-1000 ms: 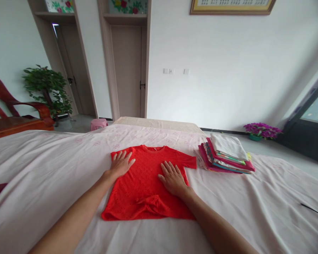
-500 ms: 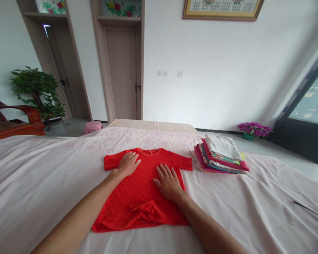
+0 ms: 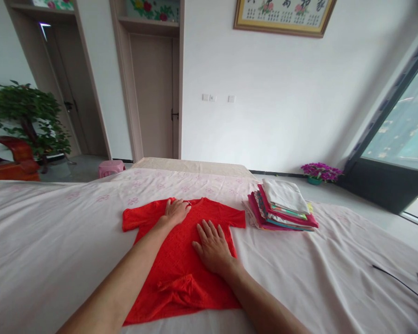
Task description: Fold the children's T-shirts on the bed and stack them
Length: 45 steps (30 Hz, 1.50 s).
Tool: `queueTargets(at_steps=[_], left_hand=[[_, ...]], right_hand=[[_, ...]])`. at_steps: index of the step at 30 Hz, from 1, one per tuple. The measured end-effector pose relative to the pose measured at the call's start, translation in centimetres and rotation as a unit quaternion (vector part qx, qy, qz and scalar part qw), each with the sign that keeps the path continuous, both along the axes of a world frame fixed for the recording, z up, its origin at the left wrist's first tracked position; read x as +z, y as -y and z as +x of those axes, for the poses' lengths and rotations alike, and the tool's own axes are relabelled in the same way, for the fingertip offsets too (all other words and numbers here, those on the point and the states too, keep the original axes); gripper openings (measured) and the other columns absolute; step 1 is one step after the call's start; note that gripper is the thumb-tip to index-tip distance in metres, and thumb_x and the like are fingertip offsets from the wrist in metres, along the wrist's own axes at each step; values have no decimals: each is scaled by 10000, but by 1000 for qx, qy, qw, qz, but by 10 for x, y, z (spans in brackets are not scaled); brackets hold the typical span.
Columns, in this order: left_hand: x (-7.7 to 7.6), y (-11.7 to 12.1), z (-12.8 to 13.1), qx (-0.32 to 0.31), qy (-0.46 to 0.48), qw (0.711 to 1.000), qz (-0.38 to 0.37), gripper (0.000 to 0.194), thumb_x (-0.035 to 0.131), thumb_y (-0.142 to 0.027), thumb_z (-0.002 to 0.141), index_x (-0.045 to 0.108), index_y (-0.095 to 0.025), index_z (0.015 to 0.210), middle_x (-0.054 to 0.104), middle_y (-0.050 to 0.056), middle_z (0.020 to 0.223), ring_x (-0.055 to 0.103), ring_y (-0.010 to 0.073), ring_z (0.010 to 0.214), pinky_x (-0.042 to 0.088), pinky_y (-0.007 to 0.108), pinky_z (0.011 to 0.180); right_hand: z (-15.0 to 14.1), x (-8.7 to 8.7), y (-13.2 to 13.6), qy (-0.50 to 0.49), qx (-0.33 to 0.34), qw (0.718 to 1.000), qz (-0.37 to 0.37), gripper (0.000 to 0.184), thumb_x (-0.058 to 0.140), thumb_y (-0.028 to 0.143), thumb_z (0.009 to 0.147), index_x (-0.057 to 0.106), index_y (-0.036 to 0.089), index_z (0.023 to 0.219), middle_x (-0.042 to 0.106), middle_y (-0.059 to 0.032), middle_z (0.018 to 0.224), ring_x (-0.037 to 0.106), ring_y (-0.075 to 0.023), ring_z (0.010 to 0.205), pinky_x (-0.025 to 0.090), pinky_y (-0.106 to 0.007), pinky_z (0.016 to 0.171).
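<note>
A red short-sleeved T-shirt (image 3: 167, 273) lies spread out on the pale flowered sheet (image 3: 278, 283), its neckline away from me and a twisted knot of cloth near the hem. My left hand (image 3: 177, 211) rests on the shirt at the left side of the collar, its fingers over the neckline edge and nothing visibly gripped. Flat on the right part of the chest lies my right hand (image 3: 212, 246), fingers spread. To the right of the sleeve sits a stack of folded clothes (image 3: 285, 206) with a white piece on top.
Dark thin-framed glasses (image 3: 400, 280) lie on the sheet at the right. Beyond the bed stand a pink stool (image 3: 111, 168), a leafy plant (image 3: 28, 118), a wooden chair (image 3: 12, 160) and a pot of purple flowers (image 3: 321, 171).
My left hand has slid from the left shoulder area toward the collar. My right hand stays flat on the chest. The view has shifted slightly right, and more of the glasses shows.
</note>
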<state>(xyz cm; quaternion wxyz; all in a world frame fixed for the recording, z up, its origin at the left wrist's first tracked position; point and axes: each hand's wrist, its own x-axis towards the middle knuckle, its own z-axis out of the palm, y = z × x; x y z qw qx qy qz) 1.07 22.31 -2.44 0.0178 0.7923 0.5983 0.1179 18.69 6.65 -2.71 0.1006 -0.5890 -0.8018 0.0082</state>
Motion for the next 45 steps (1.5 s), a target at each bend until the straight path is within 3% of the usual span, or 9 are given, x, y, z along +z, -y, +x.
queueTargets(at_steps=[6, 10, 14, 21, 26, 30, 38, 42, 45], left_hand=[[11, -24, 3, 43, 7, 998, 44, 331, 408, -292, 957, 636, -228, 1189, 683, 91, 1191, 620, 216, 1075, 416, 351, 961], [12, -29, 4, 40, -5, 997, 62, 204, 548, -297, 893, 695, -227, 1017, 696, 87, 1102, 596, 226, 1072, 388, 359, 975], [14, -30, 6, 40, -10, 994, 97, 261, 436, -247, 941, 663, -167, 1042, 668, 109, 1117, 544, 236, 1141, 305, 403, 1058], [4, -31, 2, 42, -8, 994, 98, 281, 412, -249, 945, 650, -181, 1077, 661, 111, 1135, 590, 236, 1106, 370, 386, 1029], [0, 3, -8, 31, -11, 991, 129, 463, 325, -333, 984, 464, -173, 1396, 442, 124, 1489, 307, 255, 1426, 173, 416, 1184], [-6, 45, -31, 23, -17, 995, 92, 624, 323, -467, 976, 330, -116, 1492, 318, 163, 1570, 256, 291, 1457, 183, 442, 1181], [-10, 98, -90, 27, -68, 997, 20, 621, 317, -482, 973, 388, -122, 1474, 347, 165, 1557, 281, 276, 1457, 203, 439, 1181], [2, 128, -85, 45, -76, 996, 8, 567, 326, -442, 976, 463, -122, 1423, 429, 175, 1507, 334, 298, 1430, 214, 463, 1170], [6, 165, -72, -9, -43, 999, -13, 622, 284, -513, 975, 426, -152, 1461, 386, 147, 1540, 291, 285, 1453, 219, 442, 1177]], right_hand=[[-1, 14, 9, -20, 2, 999, -26, 646, 278, 557, 991, 299, 204, 1532, 198, -109, 1602, 127, -298, 1486, 66, -559, 1190], [-1, 33, 24, -49, 104, 993, -36, 654, 228, 580, 996, 253, 226, 1545, 173, -84, 1612, 108, -262, 1493, 48, -525, 1205], [-2, 41, 35, -63, 186, 977, -77, 608, 208, 551, 1011, 230, 268, 1549, 171, -59, 1614, 112, -246, 1493, 95, -503, 1212], [-3, 35, 37, -56, 202, 975, -70, 629, 244, 581, 998, 261, 264, 1541, 160, -74, 1614, 103, -259, 1493, 70, -526, 1210], [-3, 32, 36, -52, 194, 978, -60, 631, 209, 580, 1001, 255, 260, 1543, 176, -66, 1612, 100, -245, 1494, 60, -499, 1213], [2, 22, 26, -28, 102, 994, -33, 674, 220, 611, 987, 257, 233, 1544, 152, -90, 1614, 100, -268, 1493, 71, -507, 1203], [34, 9, 0, 50, -62, 997, 5, 674, 270, 557, 996, 304, 142, 1526, 207, -153, 1594, 168, -299, 1479, 123, -524, 1181], [37, 20, 5, 59, -65, 996, -28, 645, 284, 525, 1002, 311, 148, 1524, 213, -147, 1595, 178, -299, 1476, 128, -534, 1176], [30, 23, 20, 51, -41, 997, -28, 595, 277, 513, 1007, 332, 218, 1521, 250, -113, 1591, 172, -305, 1477, 113, -551, 1170]])
